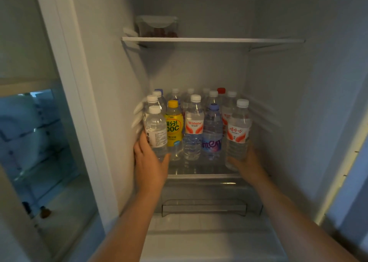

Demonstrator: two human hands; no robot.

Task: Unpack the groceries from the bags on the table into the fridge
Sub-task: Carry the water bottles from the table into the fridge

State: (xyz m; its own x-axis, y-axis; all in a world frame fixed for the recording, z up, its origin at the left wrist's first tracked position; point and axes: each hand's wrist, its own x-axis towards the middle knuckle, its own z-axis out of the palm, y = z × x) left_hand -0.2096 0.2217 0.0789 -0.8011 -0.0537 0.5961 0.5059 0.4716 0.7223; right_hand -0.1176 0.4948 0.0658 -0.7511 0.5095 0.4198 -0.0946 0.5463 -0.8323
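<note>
Bottle (pixel 156 131) in left hand (pixel 151 163), Wahaha (pixel 238 136) in right hand (pixel 249 167)

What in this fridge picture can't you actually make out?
In the head view:
- Back-row bottles: labels hidden by the front row.
- Container on the upper shelf: contents dim, blurred.
- White-label bottle and red-label bottle: bases partly covered by the left hand and right hand gripping them.
- Drawer: inside too dark.
- Grocery bags, table: outside the frame.
</note>
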